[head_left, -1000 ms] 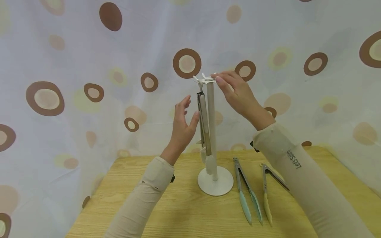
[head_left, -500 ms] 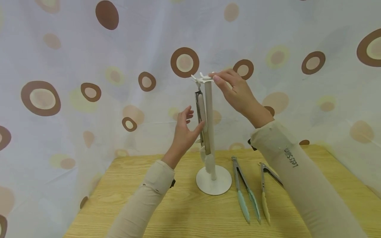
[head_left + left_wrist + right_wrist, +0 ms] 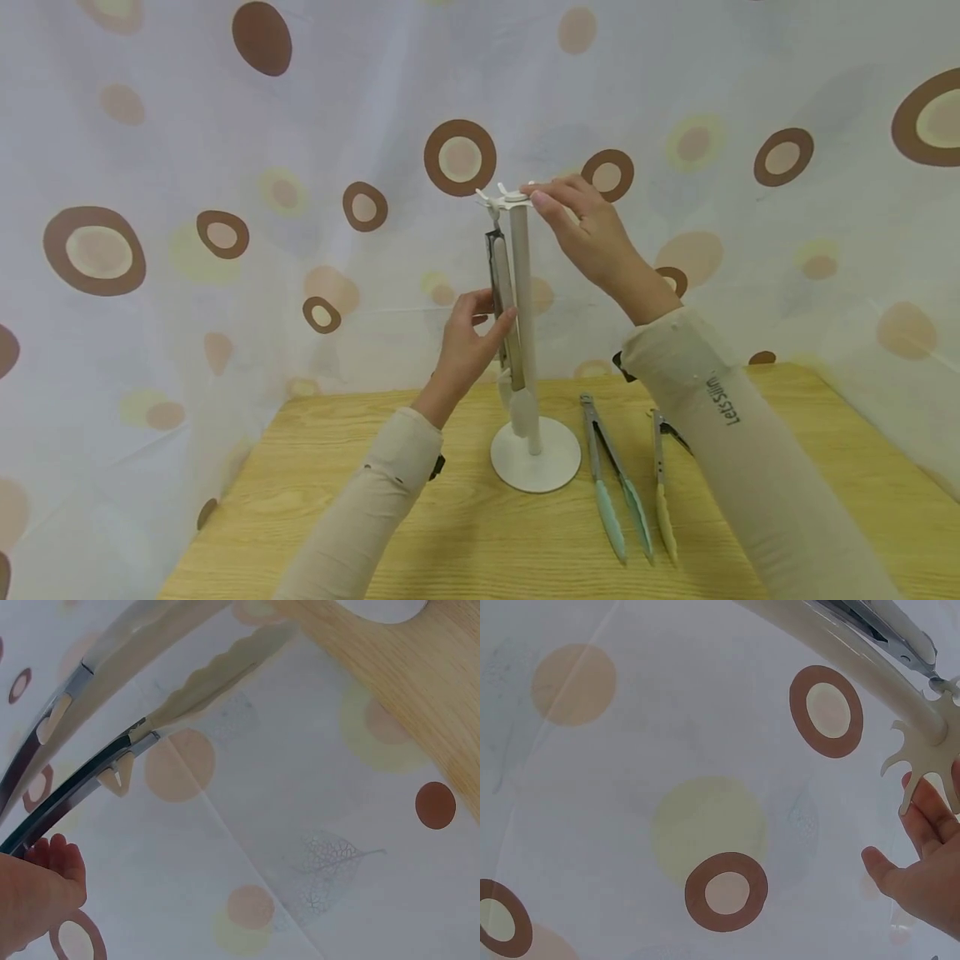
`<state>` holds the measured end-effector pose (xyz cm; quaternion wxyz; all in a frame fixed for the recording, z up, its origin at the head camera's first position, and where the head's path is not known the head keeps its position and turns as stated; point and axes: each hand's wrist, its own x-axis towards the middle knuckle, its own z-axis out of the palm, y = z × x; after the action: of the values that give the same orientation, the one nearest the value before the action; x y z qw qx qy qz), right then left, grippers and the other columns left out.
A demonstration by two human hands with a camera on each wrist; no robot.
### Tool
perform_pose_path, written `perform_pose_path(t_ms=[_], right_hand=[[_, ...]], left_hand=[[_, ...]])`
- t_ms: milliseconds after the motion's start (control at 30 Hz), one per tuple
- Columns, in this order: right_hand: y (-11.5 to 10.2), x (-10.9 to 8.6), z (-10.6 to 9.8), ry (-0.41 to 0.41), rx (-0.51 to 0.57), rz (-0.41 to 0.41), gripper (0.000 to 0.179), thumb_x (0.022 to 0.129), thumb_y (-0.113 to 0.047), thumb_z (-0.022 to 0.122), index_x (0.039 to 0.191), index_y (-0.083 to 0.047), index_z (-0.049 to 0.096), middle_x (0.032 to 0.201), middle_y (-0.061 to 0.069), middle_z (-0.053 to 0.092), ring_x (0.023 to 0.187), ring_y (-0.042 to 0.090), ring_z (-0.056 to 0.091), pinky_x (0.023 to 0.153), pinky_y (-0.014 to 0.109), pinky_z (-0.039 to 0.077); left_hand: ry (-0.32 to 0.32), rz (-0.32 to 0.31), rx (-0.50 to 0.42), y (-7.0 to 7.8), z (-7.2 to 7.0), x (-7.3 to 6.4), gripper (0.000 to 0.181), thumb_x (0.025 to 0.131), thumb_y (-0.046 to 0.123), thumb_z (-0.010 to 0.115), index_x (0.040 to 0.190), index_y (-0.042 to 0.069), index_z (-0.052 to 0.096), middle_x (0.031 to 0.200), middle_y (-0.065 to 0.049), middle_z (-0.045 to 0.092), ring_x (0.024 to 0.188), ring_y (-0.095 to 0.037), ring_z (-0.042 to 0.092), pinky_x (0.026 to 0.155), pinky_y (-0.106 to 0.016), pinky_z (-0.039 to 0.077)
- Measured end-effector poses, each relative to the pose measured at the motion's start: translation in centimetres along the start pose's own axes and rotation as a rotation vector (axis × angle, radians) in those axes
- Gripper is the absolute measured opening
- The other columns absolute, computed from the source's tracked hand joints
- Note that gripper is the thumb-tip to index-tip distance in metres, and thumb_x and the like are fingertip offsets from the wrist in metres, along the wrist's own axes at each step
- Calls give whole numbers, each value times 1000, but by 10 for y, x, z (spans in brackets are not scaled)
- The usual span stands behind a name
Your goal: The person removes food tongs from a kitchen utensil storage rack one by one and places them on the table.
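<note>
A white utensil stand (image 3: 521, 250) rises from a round base, with a crown of hooks (image 3: 513, 198) on top. Tongs (image 3: 504, 275) with metal arms and cream, scalloped tips hang from a hook on its left side. My left hand (image 3: 468, 337) holds these tongs midway down, thumb in front and fingers behind; the left wrist view shows the cream tips (image 3: 217, 679) spread apart below the fingers. Up at the crown, my right hand (image 3: 588, 233) pinches the hook rim with its fingertips. Part of that rim is hidden by the fingers.
Teal-tipped tongs (image 3: 611, 475) lie spread on the wooden table (image 3: 420, 533), right of the base. Beside them are yellow-tipped tongs (image 3: 663, 492), partly covered by the right sleeve. A patterned curtain (image 3: 225, 333) hangs behind.
My left hand has come down and to the right, and its fingers have closed on the hanging tongs. My right hand stays at the hooks. The whole view has shifted slightly.
</note>
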<state>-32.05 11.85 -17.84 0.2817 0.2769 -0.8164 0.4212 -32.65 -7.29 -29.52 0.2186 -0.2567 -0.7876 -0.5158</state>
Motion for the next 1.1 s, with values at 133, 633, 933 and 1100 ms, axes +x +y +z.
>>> perform_pose_path(t_ms=[133,633,933,1100], right_hand=[[-1,0,0,0,2,8,42,101,-38,44,134,-17,59,129,7,51,122,25,44,100,52,35],[-4,0,1,5,14,16,42,101,-39,45,133,-16,60,127,6,51,119,24,45,99,50,36],[-4,-1,-1,14,15,4,42,100,-39,45,132,-17,61,127,5,52,120,24,46,99,50,35],[-3,0,-1,22,15,0,42,100,-39,46,131,-16,61,126,5,52,119,23,46,99,49,36]], left_hand=[[-5,-1,-26,2,0,1,38,95,21,63,125,0,54,118,-13,57,107,-25,57,95,-38,47],[0,21,-2,7,-4,2,33,93,19,66,117,-2,58,110,-14,59,98,-25,60,87,-30,51],[19,46,6,11,-9,3,31,93,17,66,115,-4,58,108,-15,59,96,-26,61,87,-31,51],[21,55,13,12,-12,3,32,93,18,65,115,-4,58,108,-15,59,96,-26,61,87,-31,51]])
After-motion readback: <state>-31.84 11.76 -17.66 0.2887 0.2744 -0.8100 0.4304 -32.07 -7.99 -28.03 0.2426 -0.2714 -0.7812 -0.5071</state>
